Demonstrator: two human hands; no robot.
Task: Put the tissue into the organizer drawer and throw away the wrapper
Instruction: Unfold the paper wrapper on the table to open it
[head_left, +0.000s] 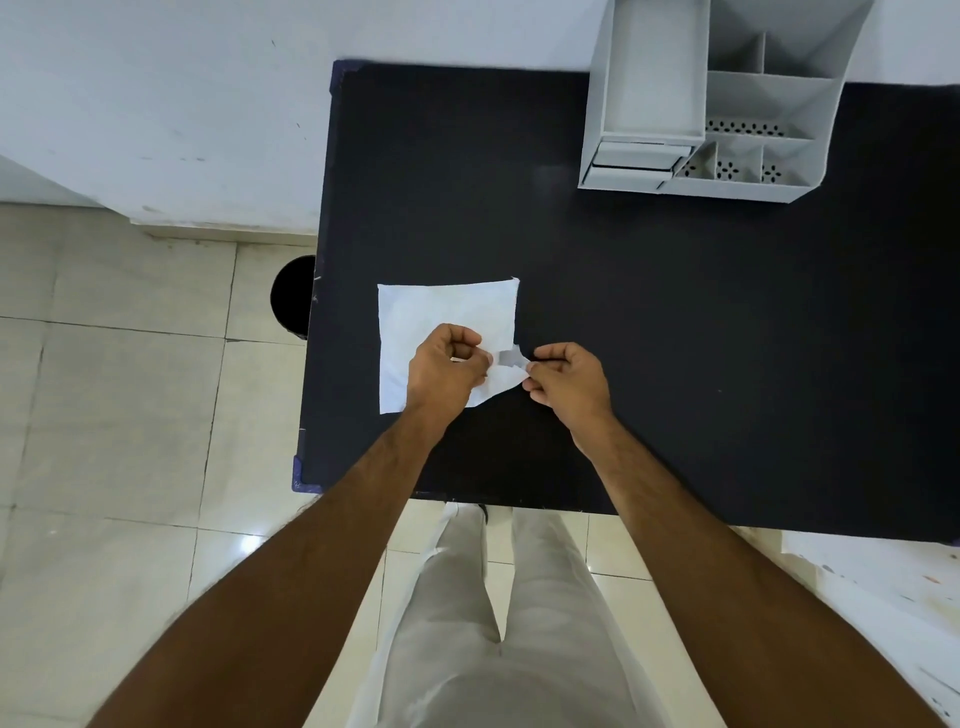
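I watch left hand (447, 364) and right hand (566, 379), each grip pinched on the thin, limp wrapper (441, 322) lying well short of the organizer (644, 179); it looks tear-prone, best held by edges.

no readable text, labels, brands, numbers or signs anywhere

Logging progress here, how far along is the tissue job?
Nothing looks finished. Both hands, left hand and right hand, pinch the white packet at its right edge on the table. Still left: tissue into the organizer, wrapper into the bin.
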